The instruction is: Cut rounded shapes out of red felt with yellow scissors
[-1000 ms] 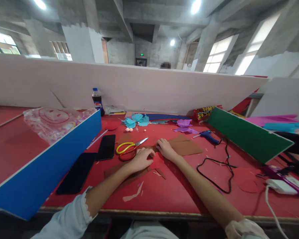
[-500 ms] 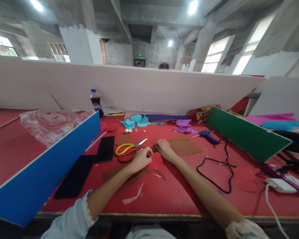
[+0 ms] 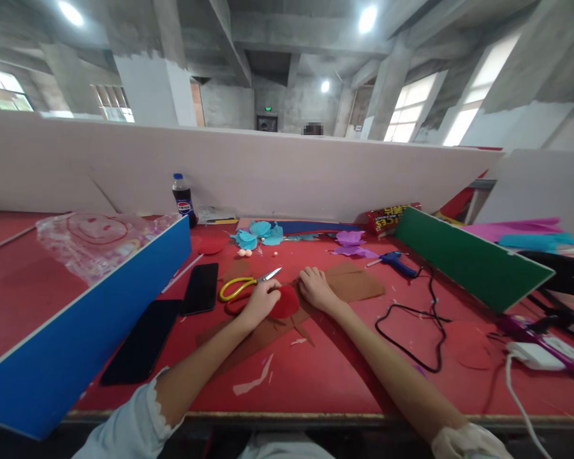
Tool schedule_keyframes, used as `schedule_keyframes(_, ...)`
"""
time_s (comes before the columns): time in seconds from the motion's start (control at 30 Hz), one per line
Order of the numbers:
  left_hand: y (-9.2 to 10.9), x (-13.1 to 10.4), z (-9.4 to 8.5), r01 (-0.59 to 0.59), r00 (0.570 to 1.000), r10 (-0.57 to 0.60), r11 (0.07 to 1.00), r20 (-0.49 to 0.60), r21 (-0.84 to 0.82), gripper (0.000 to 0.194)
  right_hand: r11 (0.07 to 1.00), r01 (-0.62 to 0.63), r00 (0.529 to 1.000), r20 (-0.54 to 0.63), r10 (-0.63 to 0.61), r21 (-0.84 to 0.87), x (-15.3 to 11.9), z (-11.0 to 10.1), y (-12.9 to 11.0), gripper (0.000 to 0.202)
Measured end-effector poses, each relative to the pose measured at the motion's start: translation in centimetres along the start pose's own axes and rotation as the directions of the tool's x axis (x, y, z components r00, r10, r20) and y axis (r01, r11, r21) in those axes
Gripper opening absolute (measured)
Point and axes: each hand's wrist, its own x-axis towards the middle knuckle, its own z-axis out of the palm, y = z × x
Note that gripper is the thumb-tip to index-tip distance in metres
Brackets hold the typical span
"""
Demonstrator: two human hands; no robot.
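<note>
- Left hand (image 3: 262, 303) pinches a red disc (image 3: 287, 302) near its ten-o'clock edge.
- Right hand (image 3: 316, 287) touches brown paper (image 3: 361, 285); cannot tell whether gripping.
- Scissors (image 3: 257, 280): left hand's eleven o'clock.

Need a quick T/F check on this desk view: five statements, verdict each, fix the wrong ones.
1. The left hand holds a round red piece. True.
2. The right hand is gripping the scissors. False: the scissors lie on the table by the left hand; the right hand lies over brown material.
3. The blue-capped bottle stands upright. True.
4. The blue glue gun lies left of the purple flower. False: it lies to the flower's right.
5. Two dark flat devices lie between the blue divider and the scissors. True.
</note>
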Motion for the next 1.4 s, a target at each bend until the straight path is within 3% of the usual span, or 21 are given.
schedule_keyframes(0.17,-0.1,0.1,-0.7,0.055,0.994,-0.083,0.947,-0.075,-0.317,0.003,0.991,-0.093,0.990,-0.099,0.103,0.098,0.2,-1.2,0.7,0.012)
schedule_keyframes(0.27,0.0,0.3,-1.3,0.044,0.982,-0.124,0.881,-0.141,-0.471,0.011,0.970,-0.143,0.977,-0.129,0.170,0.196,0.4,-1.6,1.2,0.018)
schedule_keyframes(0.43,0.0,0.6,-1.7,0.035,0.960,-0.191,0.807,-0.204,-0.589,0.013,0.948,-0.087,0.960,-0.228,0.162,0.307,0.3,-2.0,1.5,0.025)
schedule_keyframes(0.53,-0.3,0.8,-1.5,0.006,0.953,-0.220,0.703,-0.210,-0.711,0.011,0.907,-0.049,0.940,-0.287,0.184,0.419,0.4,-2.2,1.8,0.025)
schedule_keyframes(0.67,-0.5,1.0,-1.3,0.015,0.943,-0.281,0.568,-0.177,-0.823,0.013,0.783,0.004,0.896,-0.350,0.273,0.622,0.9,-2.5,2.3,0.023)
schedule_keyframes(0.8,-0.5,0.8,-1.1,0.158,0.953,-0.302,0.498,0.001,-0.852,0.011,0.660,0.002,0.859,-0.338,0.384,0.751,1.1,-3.1,2.2,0.022)
schedule_keyframes(0.9,-0.2,0.6,-1.0,0.231,0.960,-0.255,0.493,0.114,-0.839,0.009,0.666,0.037,0.829,-0.395,0.396,0.745,0.7,-4.0,1.5,0.023)
schedule_keyframes(1.0,0.5,0.3,-1.0,0.254,0.961,-0.219,0.468,0.167,-0.846,0.010,0.805,0.074,0.808,-0.509,0.298,0.588,-0.2,-4.9,0.5,0.020)
schedule_keyframes(1.07,1.1,0.3,-1.1,0.207,0.973,-0.193,0.467,0.130,-0.860,0.011,0.900,0.085,0.813,-0.553,0.185,0.427,-0.7,-5.2,0.0,0.017)
schedule_keyframes(1.17,2.0,0.3,-1.8,0.103,0.988,-0.149,0.488,0.033,-0.867,0.012,0.953,0.078,0.841,-0.532,0.094,0.292,-1.2,-5.1,-0.4,0.016)
schedule_keyframes(1.4,1.8,0.6,-2.7,-0.067,0.983,-0.093,0.621,-0.159,-0.781,0.016,0.884,0.022,0.888,-0.415,0.198,0.468,-1.1,-4.6,-0.7,0.026)
